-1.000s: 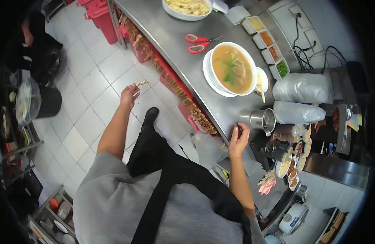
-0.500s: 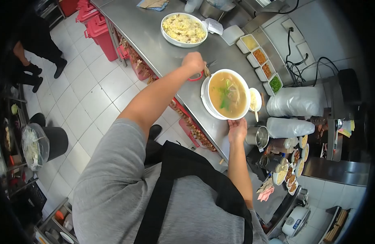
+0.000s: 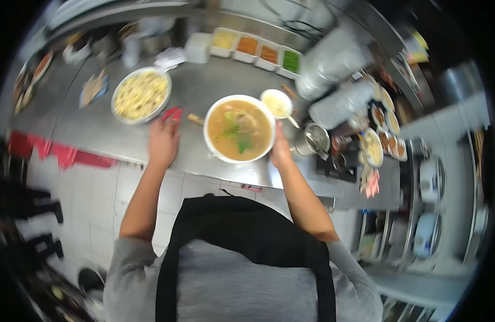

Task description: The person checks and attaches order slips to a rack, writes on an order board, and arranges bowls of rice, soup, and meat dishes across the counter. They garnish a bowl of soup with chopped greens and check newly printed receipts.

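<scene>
A white bowl of noodle soup with chopped greens (image 3: 240, 130) is on the steel counter in front of me. My right hand (image 3: 281, 147) cups its right side, with the fingers partly hidden by the bowl. To the left of the bowl, my left hand (image 3: 163, 140) is low over the counter, its fingers on red-handled scissors (image 3: 172, 114); blur hides the exact grip. A short brown piece (image 3: 195, 119) lies between the scissors and the bowl. Beyond my left hand stands an oval white dish of fried rice (image 3: 142, 95).
A small dish with a spoon (image 3: 276, 103) sits right of the bowl, near a metal pot (image 3: 313, 138). White tubs of toppings (image 3: 246, 48) line the back. Plastic-wrapped stacks (image 3: 339, 59) and jars crowd the right. Another person's legs (image 3: 30, 209) are at the lower left.
My view has turned, so the counter now runs across it. My left hand and the scissors have moved left, away from the bowl. My right hand remains at the bowl.
</scene>
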Tool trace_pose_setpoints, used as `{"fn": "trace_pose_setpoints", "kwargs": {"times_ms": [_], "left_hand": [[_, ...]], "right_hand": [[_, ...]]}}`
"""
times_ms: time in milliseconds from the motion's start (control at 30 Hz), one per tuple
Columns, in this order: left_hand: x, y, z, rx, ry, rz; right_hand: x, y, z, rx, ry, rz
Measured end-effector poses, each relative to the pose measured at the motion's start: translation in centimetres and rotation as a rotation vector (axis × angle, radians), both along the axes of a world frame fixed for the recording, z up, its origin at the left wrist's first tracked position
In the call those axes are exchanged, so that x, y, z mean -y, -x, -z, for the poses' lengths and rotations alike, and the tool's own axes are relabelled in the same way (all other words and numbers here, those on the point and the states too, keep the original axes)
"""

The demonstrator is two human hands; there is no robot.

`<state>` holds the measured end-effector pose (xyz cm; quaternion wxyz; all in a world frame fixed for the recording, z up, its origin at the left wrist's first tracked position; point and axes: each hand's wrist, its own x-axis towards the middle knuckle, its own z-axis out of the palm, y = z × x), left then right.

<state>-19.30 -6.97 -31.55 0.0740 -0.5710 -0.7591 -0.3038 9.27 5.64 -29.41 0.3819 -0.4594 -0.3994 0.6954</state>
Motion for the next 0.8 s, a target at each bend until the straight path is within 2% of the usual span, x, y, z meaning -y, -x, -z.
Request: {"fn": "trace_pose_setpoints", "kwargs": {"times_ms": [33, 67, 100, 133, 167, 233, 267, 333, 467, 567, 667, 800], "left_hand": [[0.2, -0.6, -1.3, -0.064, -0.079, -0.028], [0.0, -1.4, -0.7, 0.055, -0.14, -0.014], [-0.2, -2.2, 0.5, 0.179, -0.188, 0.007], [-0.7, -2.9, 2.1, 0.785, 0.007, 0.067], [-1.0, -3.8, 3.1, 1.369, 0.276, 0.101], [-1.7, -6.0, 1.1, 1.681, 0.259, 0.237], [-2.0, -6.5, 0.4, 1.711, 0.273, 0.255], [-2.4, -6.7, -0.5, 1.777, 0.284, 0.266], [-2.5, -4.8, 1.2, 1.779, 0.39, 0.284], [-1.7, -5.5, 0.3, 1.788, 0.372, 0.326], [-0.4, -6.1, -0.6, 1.737, 0.395, 0.335], [1.9, -8.1, -2.6, 1.671, 0.4, 0.385]], "right_hand": [[-0.7, -0.4, 0.9, 0.052, 0.105, 0.009], [-1.1, -0.5, 1.8, -0.004, 0.034, 0.003], [-1.3, -0.4, 1.5, 0.019, 0.08, 0.029], [-2.5, -0.6, 4.1, -0.071, -0.047, -0.036], [-2.0, -0.7, 2.3, -0.026, -0.057, -0.03], [-1.5, -0.4, 0.6, 0.065, -0.077, -0.017], [-1.7, -0.4, 1.1, 0.112, -0.086, -0.007], [-1.8, -0.3, 2.1, 0.033, -0.112, -0.001], [-1.0, -0.8, 2.1, -0.001, -0.173, -0.009], [0.1, -0.9, 2.5, -0.009, -0.201, 0.06], [1.2, -1.5, 3.8, -0.005, -0.197, 0.106], [4.1, -3.8, 1.6, -0.056, -0.213, 0.111]]}}
